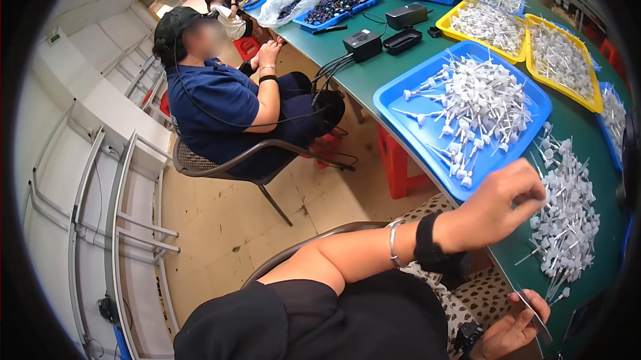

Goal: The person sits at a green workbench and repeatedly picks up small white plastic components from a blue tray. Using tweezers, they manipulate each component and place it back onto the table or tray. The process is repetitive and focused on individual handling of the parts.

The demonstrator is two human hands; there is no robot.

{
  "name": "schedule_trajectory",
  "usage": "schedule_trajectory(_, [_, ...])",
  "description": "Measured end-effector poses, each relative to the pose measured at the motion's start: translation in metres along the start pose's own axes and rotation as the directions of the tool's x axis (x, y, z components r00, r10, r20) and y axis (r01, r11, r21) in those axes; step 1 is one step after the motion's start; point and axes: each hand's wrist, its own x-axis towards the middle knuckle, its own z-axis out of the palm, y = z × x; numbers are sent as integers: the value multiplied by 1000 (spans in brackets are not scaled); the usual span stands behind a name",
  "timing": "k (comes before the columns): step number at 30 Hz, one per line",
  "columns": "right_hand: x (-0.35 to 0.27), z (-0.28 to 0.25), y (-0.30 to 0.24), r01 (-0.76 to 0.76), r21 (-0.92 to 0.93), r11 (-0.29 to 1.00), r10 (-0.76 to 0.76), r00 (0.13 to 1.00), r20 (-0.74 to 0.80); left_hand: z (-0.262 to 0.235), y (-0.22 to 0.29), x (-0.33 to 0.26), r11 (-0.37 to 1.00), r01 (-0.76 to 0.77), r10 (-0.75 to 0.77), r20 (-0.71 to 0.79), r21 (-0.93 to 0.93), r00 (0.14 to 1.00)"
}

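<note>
"Black top [374, 320], nearest item, is filling six o'clock. White stemmed pieces [564, 216]?"

"Loose heap, lying at three o'clock; others are filling the blue tray [410, 140], two o'clock."

"Hands?"

"Left hand [497, 203], three o'clock: hovering, fingers bent; whether it is grasping anything, I cannot tell. Right hand [511, 334], four o'clock: gripping a thin flat strip [538, 323]."

"Beyond?"

"Co-worker [214, 96], ten o'clock, sitting."

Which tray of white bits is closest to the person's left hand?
The big blue tray whose edge the left hand partly covers in this view; the yellow trays and other blue ones sit farther from it.
</note>
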Motion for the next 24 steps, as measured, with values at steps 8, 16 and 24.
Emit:
schedule_trajectory(8, [-11, -2, 6, -335, 315, 888, 305, 942, 141, -2, 16, -68, 922, 250, -185, 231, -295, 955])
schedule_trajectory(16, [-22, 22, -5, -317, 194, 928, 281, 940, 191, -26, 18, -94, 956, 243, -202, 234, -164, 951])
schedule_trajectory(24, [-35, 49, 6, -355, 281, 891, 342, 935, 97, -33, 10, -119, 780, 517, -439, 280, -354, 854])
